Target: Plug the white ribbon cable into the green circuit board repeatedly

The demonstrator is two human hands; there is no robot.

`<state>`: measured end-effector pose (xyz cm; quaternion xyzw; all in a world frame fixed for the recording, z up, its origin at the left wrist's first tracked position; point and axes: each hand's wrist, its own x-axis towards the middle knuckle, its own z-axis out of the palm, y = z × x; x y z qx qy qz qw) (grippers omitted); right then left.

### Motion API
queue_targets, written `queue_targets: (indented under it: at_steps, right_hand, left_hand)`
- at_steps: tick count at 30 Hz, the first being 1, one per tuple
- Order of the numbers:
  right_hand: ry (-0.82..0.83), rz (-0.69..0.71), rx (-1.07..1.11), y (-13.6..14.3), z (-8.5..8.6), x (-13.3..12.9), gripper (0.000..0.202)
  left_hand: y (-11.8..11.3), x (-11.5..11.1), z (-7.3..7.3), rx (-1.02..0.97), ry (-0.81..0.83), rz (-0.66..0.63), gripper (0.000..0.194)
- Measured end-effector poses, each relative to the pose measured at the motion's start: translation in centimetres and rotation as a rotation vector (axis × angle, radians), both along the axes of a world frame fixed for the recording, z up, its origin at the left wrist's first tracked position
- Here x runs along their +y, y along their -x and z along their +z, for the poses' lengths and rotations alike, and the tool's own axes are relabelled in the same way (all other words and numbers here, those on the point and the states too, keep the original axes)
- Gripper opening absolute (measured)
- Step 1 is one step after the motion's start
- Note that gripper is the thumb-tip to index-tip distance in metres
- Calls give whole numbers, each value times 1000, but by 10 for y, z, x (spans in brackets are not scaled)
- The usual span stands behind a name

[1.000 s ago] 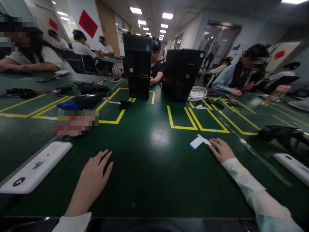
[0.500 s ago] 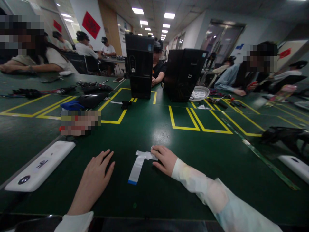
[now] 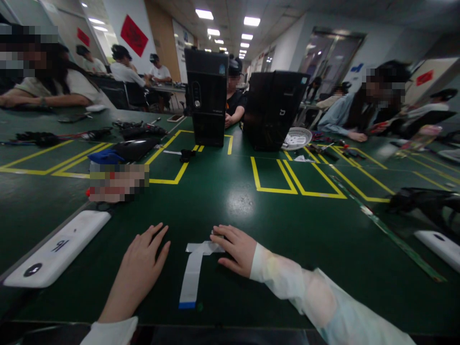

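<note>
A flat white ribbon cable (image 3: 191, 278) with a blue end lies on the green table, its upper part folded sideways. My right hand (image 3: 235, 250) rests over the right end of the cable's upper part, fingertips on it; whether the fingers grip it is hidden. My left hand (image 3: 145, 256) lies on the table left of the cable, fingers apart, holding nothing.
A white numbered device (image 3: 59, 249) lies at the left. Two black computer towers (image 3: 206, 96) stand at the far side, near a white basket (image 3: 297, 138). Yellow tape (image 3: 276, 190) marks the green table (image 3: 309, 225). Other people sit around.
The ribbon cable has moved toward me and a little left, and my right hand has moved the same way with it. My left hand has stayed in place.
</note>
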<state>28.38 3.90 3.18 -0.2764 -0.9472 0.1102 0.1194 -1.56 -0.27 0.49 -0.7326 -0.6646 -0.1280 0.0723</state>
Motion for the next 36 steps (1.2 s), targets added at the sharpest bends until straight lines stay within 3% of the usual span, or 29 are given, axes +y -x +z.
queue_targets:
  at_steps: [3, 6, 9, 12, 14, 17, 20, 23, 30, 36]
  right_hand:
    - [-134, -103, -18, -9, 0, 5, 56]
    - [-297, -352, -41, -42, -3, 31, 50]
    - [-377, -712, -54, -107, -9, 69, 50]
    - [-343, -1147, -102, -190, -15, 94, 54]
    - [-205, -1448, -165, -242, -16, 95, 58]
    - [-126, -1649, -175, -299, -13, 79, 64]
    - [-56, -1730, -189, -331, -8, 64, 63]
    - [23, -1743, -215, -345, -5, 59, 65]
    - [75, -1725, -266, -350, -9, 57, 70]
    - [61, -1573, -273, -349, -9, 36, 68]
  left_hand:
    - [0, 0, 0, -1, -1, 5, 58]
    - [0, 0, 0, -12, -1, 5, 58]
    - [1, 0, -1, -20, 8, 5, 57]
    - [1, 1, -2, -11, -1, 7, 57]
    - [2, 1, -2, 2, -14, 5, 57]
    - [1, 2, -2, 16, -34, -9, 58]
    - [1, 1, -2, 20, -40, -14, 58]
    - [2, 1, -2, 17, -23, -4, 57]
    - [2, 2, -4, -16, -8, 0, 56]
    - [-1, 0, 0, -36, 5, 6, 56]
